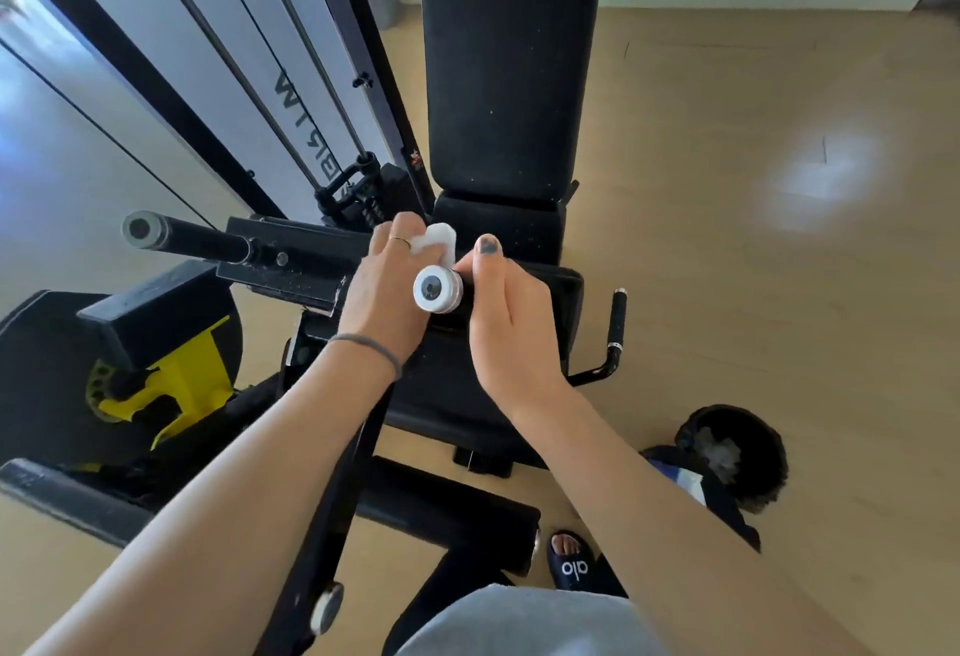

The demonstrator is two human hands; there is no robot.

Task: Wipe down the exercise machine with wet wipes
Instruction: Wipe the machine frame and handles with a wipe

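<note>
Both forearms reach over the machine [509,84]. Left hand [382,292] pinches a folded wipe [439,240] behind the bar's white end cap [438,289], ready to rub; right hand [506,323] seemingly curls round the bar, steadying it.

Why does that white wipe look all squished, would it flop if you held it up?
Probably. The wipe is crumpled and bent under the left hand, so it looks soft, not stiff. It likely weighs very little: fingers alone hold it against the machine's bar.
</note>
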